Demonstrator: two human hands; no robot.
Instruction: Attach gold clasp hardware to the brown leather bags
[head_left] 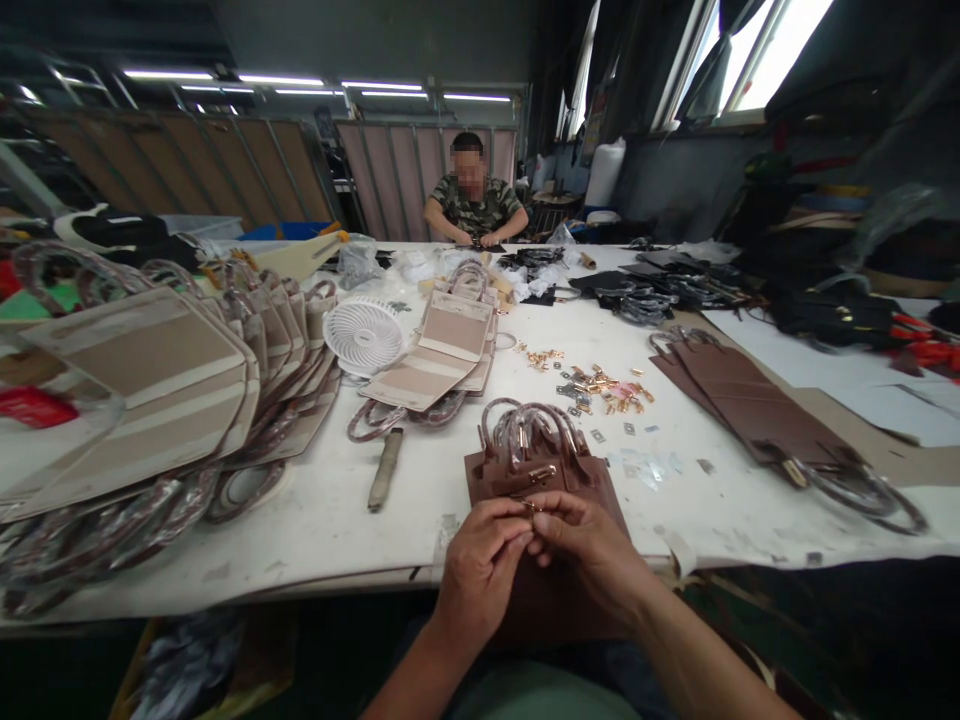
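My left hand (480,560) and my right hand (592,540) meet fingertip to fingertip in front of me. Between their pinched fingers is a small gold-coloured metal fitting (533,507), mostly covered by the fingers. Directly under them lies a brown leather bag piece (604,490), which hangs over the table's near edge. Its plastic-wrapped handles (517,432) stand up at the far end, and a gold fitting (541,473) shows on it just beyond my fingers.
Loose gold fittings (600,385) and small metal plates (598,436) lie beyond the bag. A tool with a wrapped handle (386,470) and a white fan (363,335) are to the left, near stacked beige bag pieces (150,370). Brown bag pieces (757,400) lie right. A co-worker (476,205) sits opposite.
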